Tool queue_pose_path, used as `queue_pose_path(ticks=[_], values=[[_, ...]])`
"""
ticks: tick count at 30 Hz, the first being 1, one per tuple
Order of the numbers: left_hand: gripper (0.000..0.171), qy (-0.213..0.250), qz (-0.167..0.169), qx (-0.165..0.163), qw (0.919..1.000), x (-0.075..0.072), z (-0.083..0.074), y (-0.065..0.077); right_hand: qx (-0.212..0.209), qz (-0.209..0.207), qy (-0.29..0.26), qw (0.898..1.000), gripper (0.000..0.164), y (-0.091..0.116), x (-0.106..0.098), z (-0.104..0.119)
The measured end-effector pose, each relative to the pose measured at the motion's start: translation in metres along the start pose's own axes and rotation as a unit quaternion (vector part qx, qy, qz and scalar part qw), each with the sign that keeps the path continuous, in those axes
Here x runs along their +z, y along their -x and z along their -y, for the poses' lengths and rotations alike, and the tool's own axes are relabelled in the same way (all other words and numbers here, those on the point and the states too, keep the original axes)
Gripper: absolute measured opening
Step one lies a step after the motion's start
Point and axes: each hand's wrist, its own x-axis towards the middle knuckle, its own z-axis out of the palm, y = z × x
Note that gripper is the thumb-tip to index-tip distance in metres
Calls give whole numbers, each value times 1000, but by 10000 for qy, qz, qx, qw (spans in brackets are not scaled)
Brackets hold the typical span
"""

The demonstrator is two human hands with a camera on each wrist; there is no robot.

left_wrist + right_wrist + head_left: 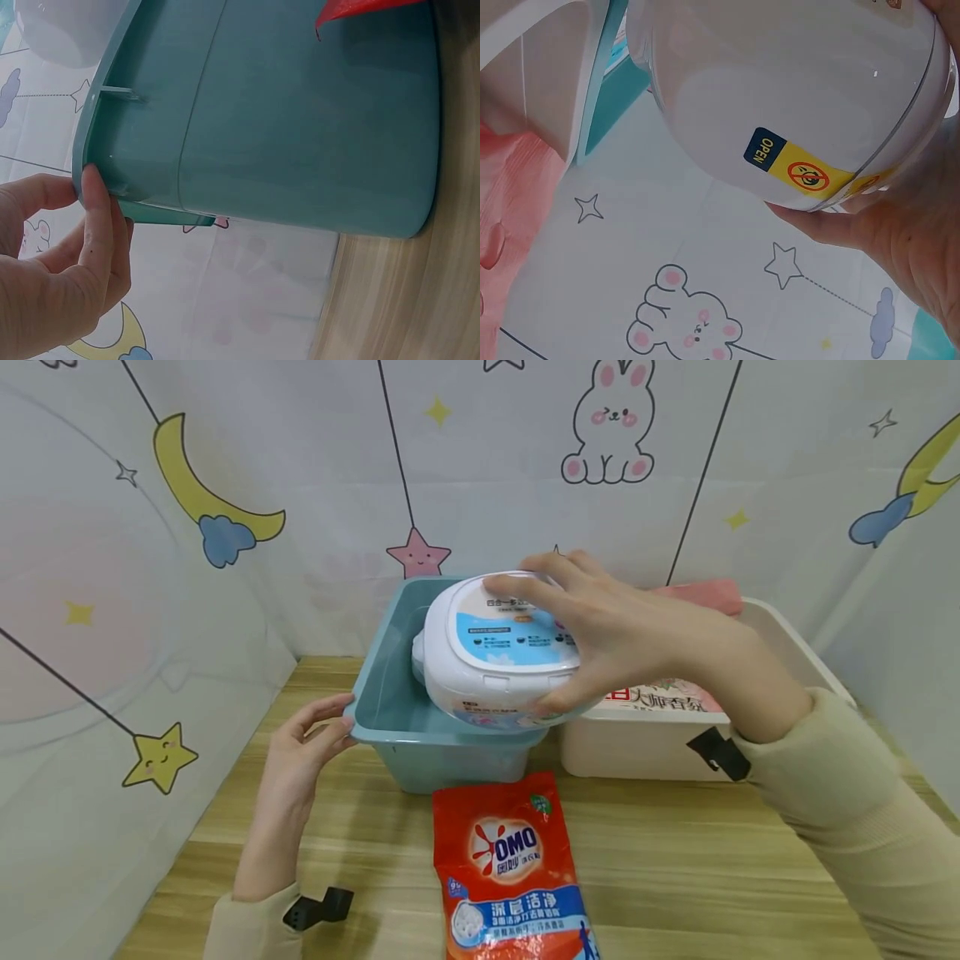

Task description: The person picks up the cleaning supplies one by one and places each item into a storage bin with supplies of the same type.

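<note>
My right hand (630, 627) grips a white plastic tub (510, 639) with a blue-and-white label on its lid. The tub is tilted on its side over the blue-green bin (450, 768), and hides much of the bin's inside. In the right wrist view, the tub (780, 97) shows a yellow sticker and the word OPEN. With thumb and fingers, my left hand (296, 760) pinches the bin's near left rim; the left wrist view shows this hand (67, 262) at the rim's corner. A red OMO washing powder bag (510, 868) lies before the bin.
A cream bin (637, 752) stands just right of the blue-green one. It holds a pink package (708, 596) and a printed package (667, 697), partly behind my right arm. A patterned curtain (480, 460) hangs behind the wooden table (690, 860).
</note>
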Motion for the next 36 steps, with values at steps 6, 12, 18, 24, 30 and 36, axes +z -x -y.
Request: queue_pose_path(ticks=[6,12,18,24,30,36], values=[[40,-4,3,9,10000,0,0,0,51,63,-45,10000,104,-5,2,1],[41,-25,-12,-26,10000,1,-1,-1,-113,126,-104,9998,104,-13,6,3],[41,-91,-40,-34,9999,1,-1,-1,-346,101,-51,9993,103,-20,10,4],[42,-57,-24,-41,10000,0,0,0,-348,171,-78,9992,103,-26,14,8],[42,-49,-30,-38,10000,-1,0,0,-368,282,-73,9989,104,-35,17,12],[42,-157,-61,-63,9998,0,0,-1,-390,376,-74,9985,105,-42,18,14]])
